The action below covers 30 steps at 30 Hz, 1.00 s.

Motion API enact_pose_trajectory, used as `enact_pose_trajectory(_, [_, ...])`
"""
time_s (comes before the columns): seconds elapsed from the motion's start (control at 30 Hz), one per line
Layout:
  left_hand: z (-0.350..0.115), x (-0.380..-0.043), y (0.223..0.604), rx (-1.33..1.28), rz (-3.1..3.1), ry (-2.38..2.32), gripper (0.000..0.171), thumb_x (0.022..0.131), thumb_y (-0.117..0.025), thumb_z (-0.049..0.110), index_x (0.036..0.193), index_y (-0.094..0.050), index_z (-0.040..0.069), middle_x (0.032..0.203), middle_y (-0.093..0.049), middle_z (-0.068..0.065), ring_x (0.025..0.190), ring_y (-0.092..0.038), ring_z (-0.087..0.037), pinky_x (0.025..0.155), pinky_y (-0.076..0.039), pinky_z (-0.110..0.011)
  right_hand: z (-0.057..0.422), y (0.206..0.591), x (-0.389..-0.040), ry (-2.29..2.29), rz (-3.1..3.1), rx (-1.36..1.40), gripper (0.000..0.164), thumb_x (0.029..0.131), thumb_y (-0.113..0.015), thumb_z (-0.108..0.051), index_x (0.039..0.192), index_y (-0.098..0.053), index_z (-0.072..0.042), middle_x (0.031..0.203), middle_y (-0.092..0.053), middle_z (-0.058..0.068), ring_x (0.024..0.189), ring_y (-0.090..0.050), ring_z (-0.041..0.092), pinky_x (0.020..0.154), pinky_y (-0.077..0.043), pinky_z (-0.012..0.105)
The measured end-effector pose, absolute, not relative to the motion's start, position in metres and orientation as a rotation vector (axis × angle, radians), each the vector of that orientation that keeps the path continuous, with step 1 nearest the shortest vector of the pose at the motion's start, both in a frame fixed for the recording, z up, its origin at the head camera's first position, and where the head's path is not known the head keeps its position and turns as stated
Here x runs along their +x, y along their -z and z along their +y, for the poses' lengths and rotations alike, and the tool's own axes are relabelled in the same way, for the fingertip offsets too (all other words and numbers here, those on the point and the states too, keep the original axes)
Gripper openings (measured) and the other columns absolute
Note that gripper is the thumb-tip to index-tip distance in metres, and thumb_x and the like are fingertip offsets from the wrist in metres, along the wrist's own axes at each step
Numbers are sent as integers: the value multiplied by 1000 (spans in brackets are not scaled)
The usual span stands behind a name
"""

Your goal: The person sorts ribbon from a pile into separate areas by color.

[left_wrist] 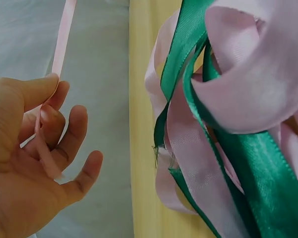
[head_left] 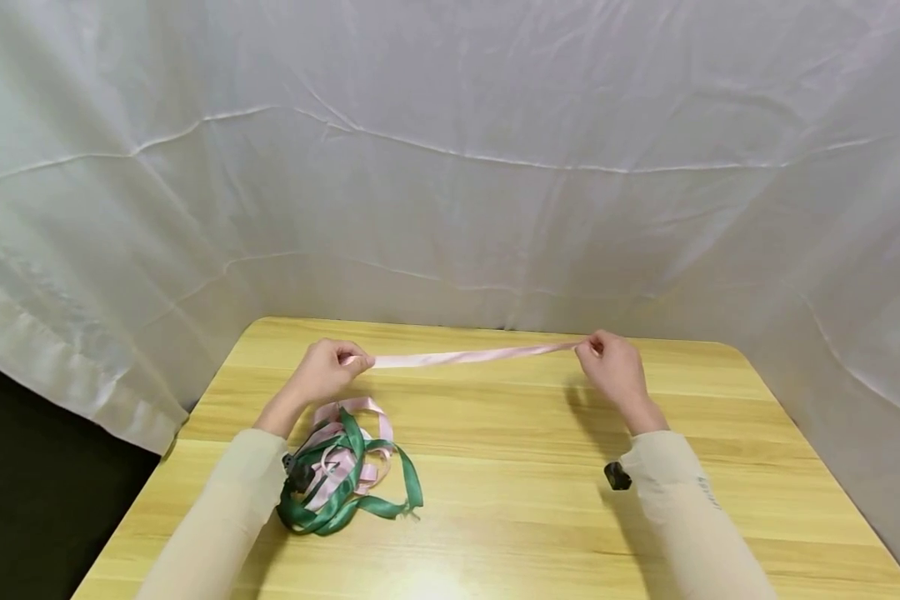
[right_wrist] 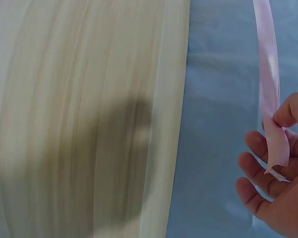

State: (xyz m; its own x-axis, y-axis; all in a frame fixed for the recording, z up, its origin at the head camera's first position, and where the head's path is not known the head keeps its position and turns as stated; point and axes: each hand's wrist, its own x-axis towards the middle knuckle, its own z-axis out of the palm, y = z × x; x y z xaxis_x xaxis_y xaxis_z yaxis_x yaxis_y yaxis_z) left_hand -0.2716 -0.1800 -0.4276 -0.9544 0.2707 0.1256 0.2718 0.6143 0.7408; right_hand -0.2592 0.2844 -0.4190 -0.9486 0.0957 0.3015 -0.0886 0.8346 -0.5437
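Observation:
A narrow pink satin ribbon (head_left: 465,356) stretches nearly straight between the two hands, above the far part of the table. My left hand (head_left: 328,367) pinches one end between thumb and index finger; in the left wrist view its short tail (left_wrist: 47,156) lies over the palm. The other end is pinched by my right hand (head_left: 613,367), and in the right wrist view a frayed tip (right_wrist: 277,161) hangs past the thumb. Beneath the left forearm lies a tangled pile of green ribbon (head_left: 378,504) and pink ribbon (head_left: 381,417), its loops crossing one another.
The wooden table (head_left: 510,500) has rounded far corners. A pale curtain (head_left: 450,208) hangs behind it and along its sides. A dark area (head_left: 37,483) shows at the left, beyond the table edge. Small black cameras (head_left: 617,476) sit at the wrists.

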Motion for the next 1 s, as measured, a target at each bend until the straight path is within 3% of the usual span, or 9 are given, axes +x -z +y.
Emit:
enact_pose_trajectory(0.13, [-181,-274,430,-428,-2809,1320,23,103,-68,22,108,-79,3,107,-77,-18,81,-59,-18,79,-50,-36,297,421,-255,-822,-2716,-50,27,99,-50,-19,101,-70,-1,94,-72,18,78,-58,31,74,-45,40])
enact_pose_trajectory(0.3, [-179,-280,432,-343,-2818,1376,26,106,-62,19,117,-76,0,110,-74,-25,70,-51,-18,74,-48,-33,312,426,-252,-843,-2738,-75,36,103,-49,-25,111,-70,3,117,-74,28,106,-69,45,91,-54,55])
enact_pose_trajectory(0.4, [-175,-286,434,-313,-2807,1365,27,106,-61,18,118,-75,-1,111,-74,-25,75,-59,-22,77,-51,-36,318,430,-252,-845,-2735,-68,32,105,-50,-25,96,-65,2,89,-71,25,86,-67,40,80,-53,49])
enact_pose_trajectory(0.5, [-169,-291,436,-283,-2799,1339,27,105,-62,18,116,-76,-2,115,-76,-24,93,-69,-29,89,-55,-44,323,435,-253,-825,-2728,-74,29,105,-52,-22,83,-55,-4,67,-51,9,68,-50,26,70,-42,39])
enact_pose_trajectory(0.57, [-164,-294,438,-262,-2809,1315,27,104,-63,19,115,-77,-2,118,-76,-22,96,-70,-29,91,-55,-45,326,438,-254,-810,-2729,-85,28,104,-53,-21,83,-55,-4,68,-48,5,69,-46,23,70,-39,36])
enact_pose_trajectory(0.7, [-154,-300,442,-216,-2862,1255,28,103,-63,20,114,-77,0,114,-77,-21,73,-60,-21,79,-52,-38,332,444,-254,-801,-2746,-114,27,104,-55,-23,98,-66,1,87,-66,15,80,-57,28,76,-46,38])
enact_pose_trajectory(0.77, [-150,-303,444,-192,-2896,1217,27,103,-63,22,112,-78,1,111,-78,-19,69,-58,-21,76,-51,-37,334,447,-254,-807,-2763,-122,30,105,-54,-24,104,-68,3,96,-69,20,84,-61,31,79,-48,41])
enact_pose_trajectory(0.93, [-143,-306,446,-136,-2951,1158,28,102,-65,25,111,-78,1,119,-76,-20,99,-70,-34,97,-55,-50,336,450,-255,-792,-2802,-132,30,104,-53,-24,103,-69,2,92,-69,18,82,-60,31,76,-47,39])
enact_pose_trajectory(1.0, [-142,-307,447,-120,-2965,1143,28,102,-65,25,112,-78,2,119,-76,-21,101,-70,-33,100,-54,-52,336,450,-255,-784,-2822,-141,30,104,-53,-24,102,-69,1,89,-68,15,80,-59,29,74,-46,37])
